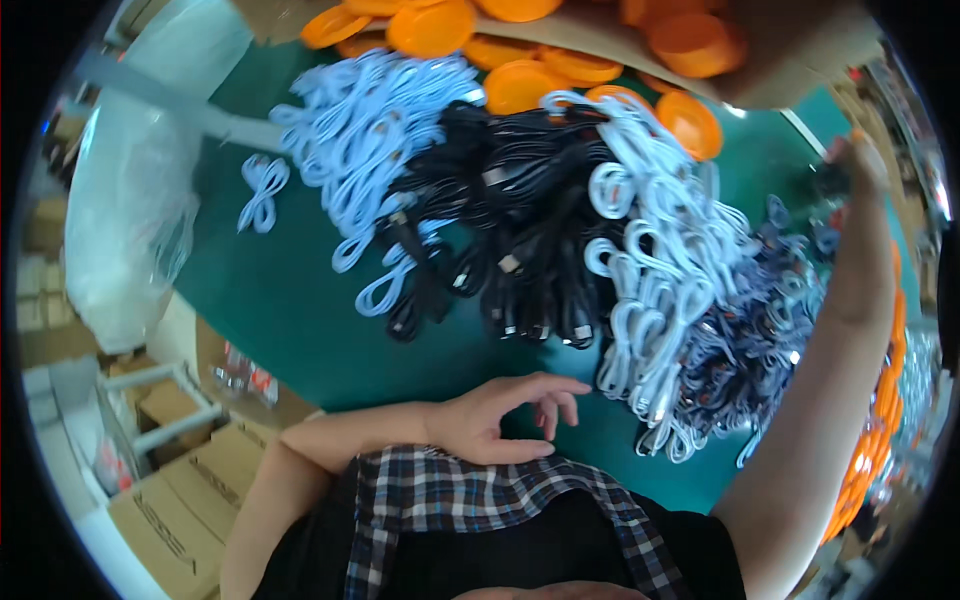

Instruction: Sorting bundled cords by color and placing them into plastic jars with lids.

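My left hand rests at the near edge of the green table, open, its thumb and fingers apart with nothing between them. Beyond it lie bundled black cables. White coiled cables are heaped to their right, and light blue ones to their left. My right arm stretches to the far right of the table. There my right hand is small and blurred beside a dark, unclear item. Its fingers cannot be made out. A heap of dark grey cables lies left of that forearm.
Orange round plastic cases fill a cardboard box and spill out at the back. One light blue cable bundle sits apart on the green tabletop. Clear plastic bags hang over the left edge. Cardboard boxes stand below left.
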`<state>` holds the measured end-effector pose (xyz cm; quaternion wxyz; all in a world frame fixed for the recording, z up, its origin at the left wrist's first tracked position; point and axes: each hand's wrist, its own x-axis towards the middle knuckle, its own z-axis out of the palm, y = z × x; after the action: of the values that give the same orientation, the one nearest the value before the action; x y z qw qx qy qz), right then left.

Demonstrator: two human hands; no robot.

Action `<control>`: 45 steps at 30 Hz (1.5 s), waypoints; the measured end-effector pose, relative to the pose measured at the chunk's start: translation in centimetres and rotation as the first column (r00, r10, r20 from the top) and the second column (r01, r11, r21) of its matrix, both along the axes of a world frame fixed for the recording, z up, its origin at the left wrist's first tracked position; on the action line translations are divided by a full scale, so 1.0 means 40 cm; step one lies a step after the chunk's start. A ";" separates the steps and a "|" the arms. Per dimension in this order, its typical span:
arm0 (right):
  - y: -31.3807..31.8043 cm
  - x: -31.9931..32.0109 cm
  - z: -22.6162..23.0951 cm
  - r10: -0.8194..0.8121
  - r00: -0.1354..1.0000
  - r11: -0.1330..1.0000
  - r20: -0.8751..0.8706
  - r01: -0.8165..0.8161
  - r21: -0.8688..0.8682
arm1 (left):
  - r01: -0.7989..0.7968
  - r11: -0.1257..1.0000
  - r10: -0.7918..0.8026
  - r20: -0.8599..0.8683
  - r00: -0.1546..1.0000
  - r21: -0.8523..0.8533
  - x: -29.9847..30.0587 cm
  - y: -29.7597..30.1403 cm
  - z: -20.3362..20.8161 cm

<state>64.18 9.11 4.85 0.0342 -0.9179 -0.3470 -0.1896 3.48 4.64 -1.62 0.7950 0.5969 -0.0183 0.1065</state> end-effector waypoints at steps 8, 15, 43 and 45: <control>0.064 -0.216 -0.020 0.227 0.973 0.974 -0.040 -0.227 0.020 | -0.071 0.995 0.067 0.055 0.996 0.069 -0.008 -0.021 -0.005; 0.010 -0.265 0.021 0.286 0.958 0.958 -0.001 -0.286 0.034 | -0.045 0.994 0.035 0.098 0.995 0.100 -0.019 -0.016 0.004; -0.225 -0.329 0.215 0.267 0.960 0.961 0.087 -0.272 0.053 | -0.229 0.967 0.194 0.268 0.944 0.107 -0.018 -0.024 0.006; -0.277 -0.360 0.245 0.231 0.967 0.969 0.107 -0.238 0.063 | -0.388 0.905 0.320 0.323 0.891 0.175 -0.028 -0.006 0.029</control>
<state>49.77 -1.97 14.64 0.0737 -0.8579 -0.4469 -0.2425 2.38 4.39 -0.44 0.6745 0.6579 -0.0361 0.3330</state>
